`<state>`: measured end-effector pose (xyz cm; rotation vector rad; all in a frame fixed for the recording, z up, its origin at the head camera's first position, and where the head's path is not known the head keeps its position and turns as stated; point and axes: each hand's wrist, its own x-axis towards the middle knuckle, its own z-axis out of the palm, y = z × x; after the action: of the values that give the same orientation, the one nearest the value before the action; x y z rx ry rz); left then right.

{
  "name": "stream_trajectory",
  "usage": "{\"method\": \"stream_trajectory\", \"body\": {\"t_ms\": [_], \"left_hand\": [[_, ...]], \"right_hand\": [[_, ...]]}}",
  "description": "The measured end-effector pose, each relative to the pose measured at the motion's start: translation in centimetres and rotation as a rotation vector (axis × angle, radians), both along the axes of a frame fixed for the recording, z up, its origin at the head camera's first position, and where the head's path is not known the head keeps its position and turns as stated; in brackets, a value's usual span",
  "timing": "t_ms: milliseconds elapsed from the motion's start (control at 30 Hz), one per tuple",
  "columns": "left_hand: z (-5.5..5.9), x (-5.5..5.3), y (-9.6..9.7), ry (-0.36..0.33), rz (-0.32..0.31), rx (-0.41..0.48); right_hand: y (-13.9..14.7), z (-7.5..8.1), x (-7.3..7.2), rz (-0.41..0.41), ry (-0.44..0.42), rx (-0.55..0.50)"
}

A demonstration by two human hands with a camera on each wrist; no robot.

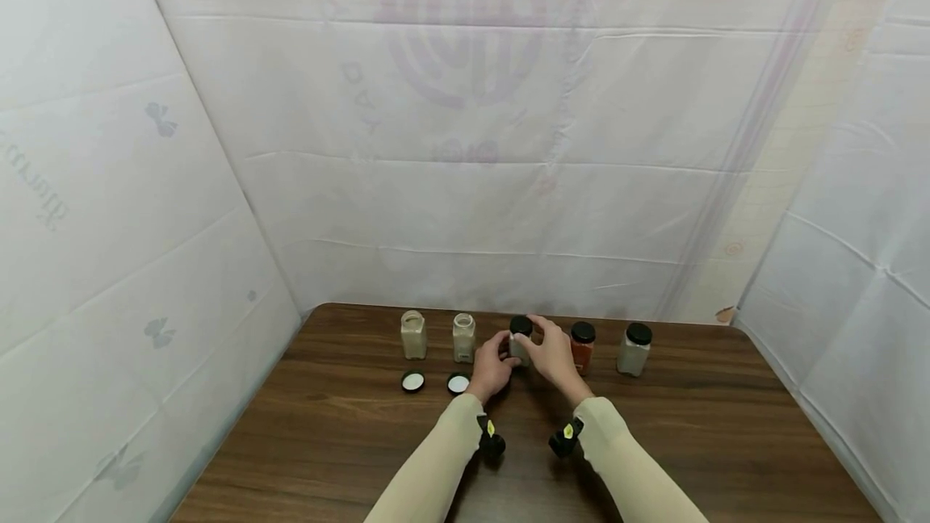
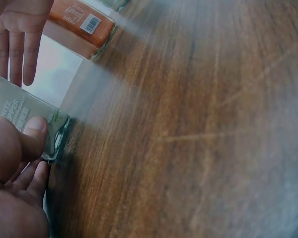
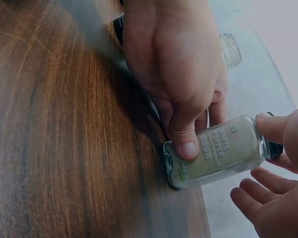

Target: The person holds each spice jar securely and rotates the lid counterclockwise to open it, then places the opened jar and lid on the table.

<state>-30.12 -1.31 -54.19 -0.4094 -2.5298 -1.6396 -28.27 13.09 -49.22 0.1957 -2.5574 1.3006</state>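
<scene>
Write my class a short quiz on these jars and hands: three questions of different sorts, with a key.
1. Count: how many open jars stand on the table?
2. True or false: the orange jar has its lid off.
3. Choose: which hand is at the lid end of the middle jar?
A) left only
B) both
C) right only

Key:
1. Two, both at the left end of the row.
2. False; its black lid is on.
3. C; the right hand is at the lid end, while the left hand grips near the base.
</scene>
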Motion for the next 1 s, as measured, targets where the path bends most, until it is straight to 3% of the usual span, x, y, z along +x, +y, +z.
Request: {"method": "stream_trajectory", "body": {"t_ms": [500,733,1000], "left_hand": [[0.44,0.30,0.16,-0.017,0.025,-0.012],[0.10,0.09,0.35,0.021,0.042,-0.033],[0.15,-0.08,0.43,0.013,0.061,-0.055]], "right_hand": [[-0.05,0.02,-0.12,-0.001,-0.019,-0.022],[-0.12,-0.10,-0.10,-0.012,-0.011,-0.045],[-0.22,-0.37,-0.24,-0.032,0.002,-0.058]]}}
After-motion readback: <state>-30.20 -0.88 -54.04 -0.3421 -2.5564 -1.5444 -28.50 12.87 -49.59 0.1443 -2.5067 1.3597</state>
